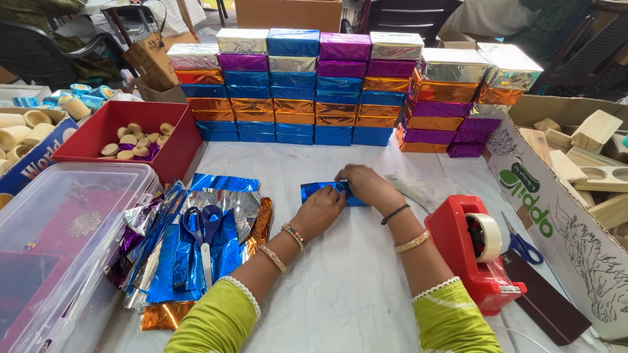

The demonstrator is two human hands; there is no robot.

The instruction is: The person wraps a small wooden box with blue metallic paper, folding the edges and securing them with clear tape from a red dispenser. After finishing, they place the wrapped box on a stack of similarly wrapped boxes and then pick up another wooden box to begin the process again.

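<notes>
A small block wrapped in shiny blue foil (pixel 319 191) lies on the white table cover (pixel 347 274) in front of me. My left hand (pixel 319 209) presses on its near left side, fingers curled over the foil. My right hand (pixel 366 184) covers its right end, fingertips pushing the foil down at the top edge. Both hands touch the block; most of it is hidden under them.
A wall of stacked foil-wrapped boxes (pixel 314 88) stands behind. Loose foil sheets (pixel 196 248) with blue-handled scissors (pixel 203 229) lie at left, beside a clear plastic bin (pixel 59 248) and a red box of wooden rings (pixel 124 134). A red tape dispenser (pixel 474 252) sits at right, by a carton of wooden pieces (pixel 575 163).
</notes>
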